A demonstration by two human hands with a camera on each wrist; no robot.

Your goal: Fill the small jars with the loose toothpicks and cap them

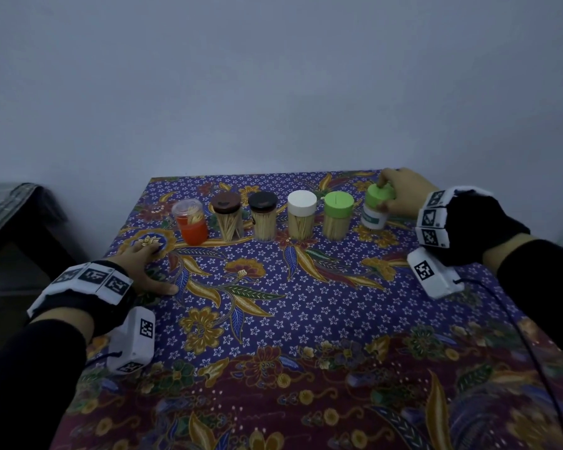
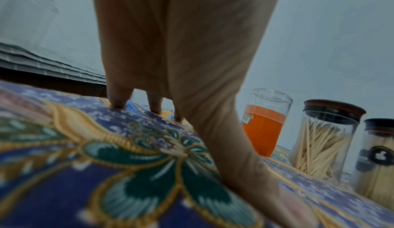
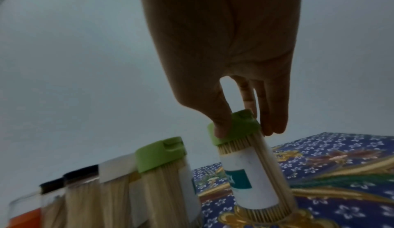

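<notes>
Several toothpick jars stand in a row at the far side of the table. From the left: an orange jar (image 1: 190,225) with a clear cap, two dark-capped jars (image 1: 227,216) (image 1: 263,216), a white-capped jar (image 1: 301,214), a green-capped jar (image 1: 338,216). At the right end, tilted, is a white-labelled jar with a green cap (image 1: 378,198) (image 3: 234,128). My right hand (image 1: 400,193) grips that cap (image 3: 241,127) from above with thumb and fingers. My left hand (image 1: 143,264) rests flat on the cloth near the orange jar (image 2: 264,125), fingers straight, holding nothing.
A patterned batik cloth (image 1: 290,303) covers the whole table. A plain wall stands right behind the jars. A dark piece of furniture (image 1: 17,219) sits off the table's left side. A black cable (image 1: 517,319) runs from my right wrist along the right edge.
</notes>
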